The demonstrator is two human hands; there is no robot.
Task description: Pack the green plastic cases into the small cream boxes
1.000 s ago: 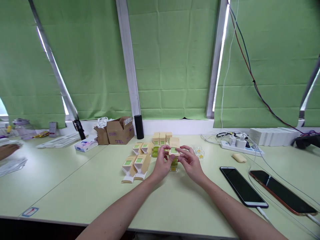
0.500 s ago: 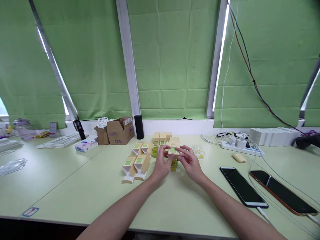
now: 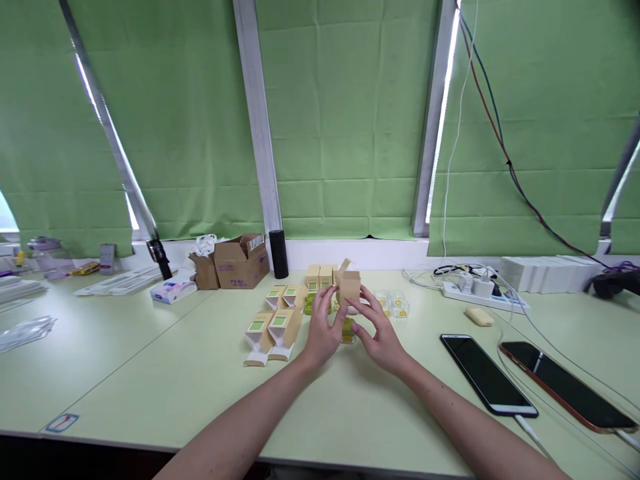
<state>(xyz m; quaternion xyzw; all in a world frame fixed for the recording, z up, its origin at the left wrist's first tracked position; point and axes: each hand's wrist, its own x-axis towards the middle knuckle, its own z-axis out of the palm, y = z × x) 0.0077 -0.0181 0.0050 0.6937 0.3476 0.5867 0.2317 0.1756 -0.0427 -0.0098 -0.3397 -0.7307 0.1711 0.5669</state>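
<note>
In front of me, a small tan cardboard box [image 3: 349,288] is held up above the table with one flap raised at its top. My left hand [image 3: 323,327] grips its left side between fingers and thumb. From the right, the fingers of my right hand [image 3: 379,331] press against the lower part of the box, its thumb lower down. Beneath my hands sits a clear container with yellow-green contents [image 3: 349,331]. Left of them lie several open boxes with green windows [image 3: 277,321]. A green container [image 3: 310,305] is partly hidden behind my left hand.
Several closed boxes [image 3: 319,275] stand farther back. Clear cups with yellow bits [image 3: 395,303] sit to the right. Two phones [image 3: 487,373] with cables, an earphone case [image 3: 479,316] and a power strip [image 3: 483,293] lie on the right; an open carton [image 3: 240,263] stands at back left.
The box in my hands has been turned: its green window faced me before, and now a plain tan side shows with a flap sticking up. My right fingers have shifted lower on it.
</note>
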